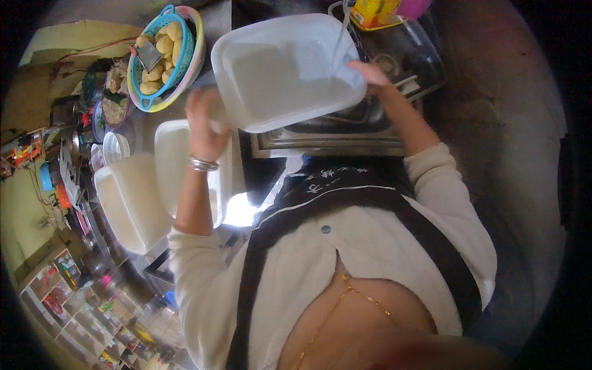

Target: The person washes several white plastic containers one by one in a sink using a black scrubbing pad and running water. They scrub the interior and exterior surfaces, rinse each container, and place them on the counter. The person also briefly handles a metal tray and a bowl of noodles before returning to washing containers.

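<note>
A white rectangular plastic basin (277,83) is tilted over a metal sink (323,143). My right hand (372,77) grips its right rim, the thumb lying on the inner side. From a tap (346,9) at the top, a thin stream of water (340,46) runs into the basin's right end. My left hand (206,125), blurred, is beside the basin's left end with thumb and fingers apart; nothing shows in its grasp. Beneath that hand stands another white plastic tub (172,152).
Potatoes and a wide-bladed peeler or slicer (149,56) lie in a blue plastic colander (134,76) within a yellow-rimmed bowl (199,27). A further white tub (104,194) and white baskets (115,147) are at left. A yellow container (374,14) stands beyond the sink.
</note>
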### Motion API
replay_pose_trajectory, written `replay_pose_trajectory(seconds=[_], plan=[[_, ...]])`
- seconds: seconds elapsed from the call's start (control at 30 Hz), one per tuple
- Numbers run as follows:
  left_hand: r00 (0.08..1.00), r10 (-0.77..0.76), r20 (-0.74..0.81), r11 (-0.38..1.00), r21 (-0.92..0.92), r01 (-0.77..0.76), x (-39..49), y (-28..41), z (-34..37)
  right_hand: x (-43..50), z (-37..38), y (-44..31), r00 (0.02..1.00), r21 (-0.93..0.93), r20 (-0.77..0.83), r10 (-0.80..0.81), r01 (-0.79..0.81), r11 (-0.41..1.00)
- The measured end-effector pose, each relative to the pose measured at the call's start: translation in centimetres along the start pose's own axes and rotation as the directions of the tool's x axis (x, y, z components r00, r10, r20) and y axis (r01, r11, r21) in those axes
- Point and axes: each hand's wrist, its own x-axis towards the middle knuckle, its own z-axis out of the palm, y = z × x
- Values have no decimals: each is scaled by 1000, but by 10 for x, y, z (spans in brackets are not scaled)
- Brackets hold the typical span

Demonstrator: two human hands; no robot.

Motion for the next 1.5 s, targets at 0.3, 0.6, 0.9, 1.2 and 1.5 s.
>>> replay_pose_trajectory(seconds=[0.3,0.6,0.9,1.2,1.5], plan=[[857,-501,-116,855,-220,470,32,1,-5,6,55,42,977,51,-45,-207,209,977],[972,96,-215,895,445,10,-9,36,8,25,16,89,996,-757,54,-74,89,647],[490,-460,-741,886,-420,196,-97,-9,-96,5,48,66,990,-716,8,140,-92,692],[7,-925,-381,360,-869,340,-255,-15,-79,5,68,76,996,-673,14,83,-52,738],[-50,-650,-758,286,-305,908,-283,-56,-209,44,48,95,991,-647,4,136,-101,756]])
